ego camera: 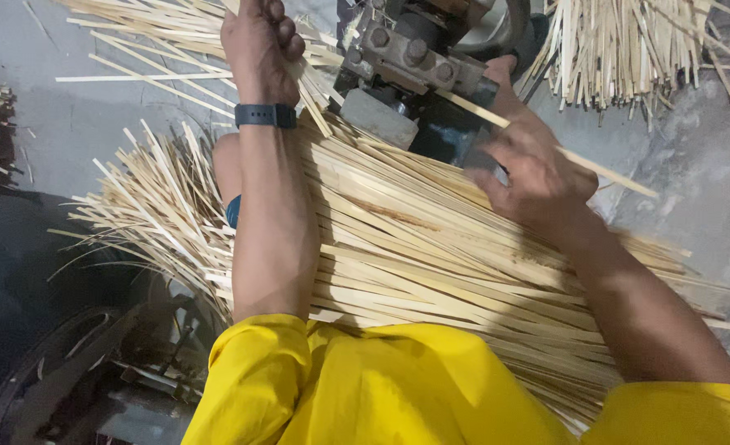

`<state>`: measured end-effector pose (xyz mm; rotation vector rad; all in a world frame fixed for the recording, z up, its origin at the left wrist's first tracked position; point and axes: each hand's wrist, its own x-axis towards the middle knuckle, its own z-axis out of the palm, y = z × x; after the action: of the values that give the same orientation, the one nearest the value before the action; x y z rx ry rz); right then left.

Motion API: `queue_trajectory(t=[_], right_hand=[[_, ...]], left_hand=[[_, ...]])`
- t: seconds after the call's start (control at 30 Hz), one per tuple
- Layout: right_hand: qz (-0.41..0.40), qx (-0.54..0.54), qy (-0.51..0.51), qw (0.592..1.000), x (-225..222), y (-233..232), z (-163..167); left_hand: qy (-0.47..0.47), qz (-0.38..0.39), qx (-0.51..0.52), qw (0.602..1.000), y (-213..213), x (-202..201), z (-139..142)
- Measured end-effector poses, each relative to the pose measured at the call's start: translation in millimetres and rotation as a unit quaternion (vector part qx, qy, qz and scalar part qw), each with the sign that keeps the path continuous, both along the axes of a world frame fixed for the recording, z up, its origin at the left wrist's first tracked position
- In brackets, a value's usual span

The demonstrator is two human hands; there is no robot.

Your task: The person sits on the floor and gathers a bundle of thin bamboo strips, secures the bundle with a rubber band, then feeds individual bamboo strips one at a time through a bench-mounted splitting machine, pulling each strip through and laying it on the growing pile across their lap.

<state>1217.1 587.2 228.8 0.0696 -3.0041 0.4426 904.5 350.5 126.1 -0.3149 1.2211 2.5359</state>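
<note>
Grey concrete floor [101, 124] under strip pile [431, 247]; both hands, left [259, 45] and right [534, 169], grip strips.

Bright yellow short-sleeved cloth shirt [381, 387]: loose, creased, sleeves ending approx. above the elbows; forearms bare below. Dark blue-black band, prob. a watch strap [265, 115], sits round the left wrist, well up from the shirt's left sleeve. Right wrist bare. Left hand [259, 41] & right hand [534, 169]: no gloves, no rings seen.

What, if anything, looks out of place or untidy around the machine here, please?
Loose bamboo strips lie scattered at odd angles on the grey floor left of the machine, apart from the big bundle.
</note>
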Motion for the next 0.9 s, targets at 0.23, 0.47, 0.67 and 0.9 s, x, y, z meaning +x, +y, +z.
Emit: queue_trajectory(t=[0.23, 0.47, 0.67, 0.9], right_hand=[[-0.049, -0.161, -0.088, 0.982, 23.8, 11.7, -4.7], [-0.235, -0.187, -0.125, 0.946, 67.7, 73.4, 9.2], [-0.164, -0.117, -0.044, 0.978, 33.1, 67.1, -11.8], [-0.115, -0.161, -0.003, 0.980, -25.8, 23.8, -13.8]], left_hand=[[0.000, -0.015, 0.010, 1.000, 1.9, 0.2, 0.3], [0.017, -0.015, -0.011, 1.000, 2.3, 2.2, 0.9], [0.032, -0.022, -0.072, 0.997, 5.1, 8.7, 7.2], [0.079, -0.072, -0.113, 0.988, 5.7, 14.8, 19.5]])
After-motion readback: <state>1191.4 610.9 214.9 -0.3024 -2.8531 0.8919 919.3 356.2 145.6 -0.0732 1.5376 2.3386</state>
